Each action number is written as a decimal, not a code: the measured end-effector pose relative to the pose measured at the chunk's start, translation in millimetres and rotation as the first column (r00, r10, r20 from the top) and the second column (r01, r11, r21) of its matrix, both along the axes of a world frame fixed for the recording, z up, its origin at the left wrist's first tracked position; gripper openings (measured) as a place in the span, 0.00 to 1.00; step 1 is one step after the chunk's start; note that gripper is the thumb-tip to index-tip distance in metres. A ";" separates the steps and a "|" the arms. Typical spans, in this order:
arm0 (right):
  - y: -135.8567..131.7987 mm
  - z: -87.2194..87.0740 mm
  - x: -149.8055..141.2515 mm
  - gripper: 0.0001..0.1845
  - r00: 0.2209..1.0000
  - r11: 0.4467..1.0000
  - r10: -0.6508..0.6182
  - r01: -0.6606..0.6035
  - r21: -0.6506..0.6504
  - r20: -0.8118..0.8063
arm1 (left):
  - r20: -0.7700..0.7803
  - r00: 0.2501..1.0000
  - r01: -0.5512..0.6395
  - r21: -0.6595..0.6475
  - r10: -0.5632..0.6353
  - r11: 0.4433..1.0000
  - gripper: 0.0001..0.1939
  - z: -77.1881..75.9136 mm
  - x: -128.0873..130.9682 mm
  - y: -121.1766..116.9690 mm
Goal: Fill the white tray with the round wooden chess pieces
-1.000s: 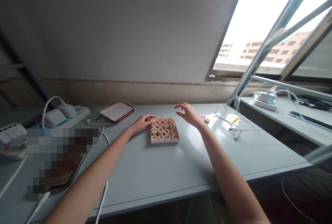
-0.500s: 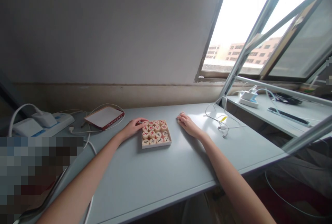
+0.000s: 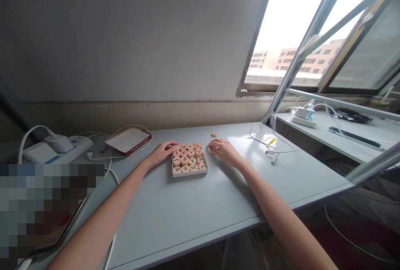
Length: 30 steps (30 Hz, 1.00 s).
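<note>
A shallow white box point(image 3: 190, 174) sits on the desk, filled with rows of round wooden Chinese chess pieces point(image 3: 192, 161) marked with red and black characters. At its upper left corner, my left hand point(image 3: 163, 152) grips the box edge, its fingertips next to the corner piece. Just right of the box, my right hand point(image 3: 223, 151) is closed with thumb and fingers around a chess piece point(image 3: 210, 149), which is partly covered by the fingers. Behind that hand a single chess piece point(image 3: 215, 134) lies flat on the desk.
The grey desk point(image 3: 175, 211) meets the wall at the back. To the left are a red-edged box lid point(image 3: 129, 141), a power strip point(image 3: 73, 147) and white cables. More cables point(image 3: 270, 152) lie to the right, near a metal frame post point(image 3: 284, 78) and a second desk.
My right hand has drawn back toward the box, uncovering a piece on the desk behind it, and now has another piece in its fingers. My left hand stays at the box corner.
</note>
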State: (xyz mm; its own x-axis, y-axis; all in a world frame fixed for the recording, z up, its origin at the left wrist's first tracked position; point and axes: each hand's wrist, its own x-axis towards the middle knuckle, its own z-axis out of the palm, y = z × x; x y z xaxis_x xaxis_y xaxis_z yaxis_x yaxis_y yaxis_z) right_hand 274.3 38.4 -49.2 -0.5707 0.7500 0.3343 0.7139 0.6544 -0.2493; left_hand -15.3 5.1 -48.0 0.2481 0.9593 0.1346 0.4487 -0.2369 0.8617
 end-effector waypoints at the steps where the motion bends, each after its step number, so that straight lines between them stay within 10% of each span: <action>1: -0.1 -0.3 -0.8 0.10 1.000 1.000 -0.008 0.008 0.013 0.004 | 0.001 1.000 -0.003 -0.001 0.003 1.000 0.21 -0.4 0.0 0.4; 8: -3.7 9.6 -8.4 0.10 0.992 0.984 -0.091 0.104 0.146 -0.092 | 0.012 1.000 -0.008 -0.010 0.008 1.000 0.22 -5.1 -1.5 4.4; 18: -40.3 19.8 -47.4 0.13 0.957 0.968 0.242 -0.250 -0.031 -0.159 | 0.003 1.000 -0.001 0.005 0.001 1.000 0.22 -6.1 -2.0 4.5; 30: -43.9 23.3 -49.1 0.14 0.967 0.968 0.252 -0.251 0.025 -0.049 | -0.024 1.000 -0.006 0.015 0.007 1.000 0.22 -4.9 -0.6 4.9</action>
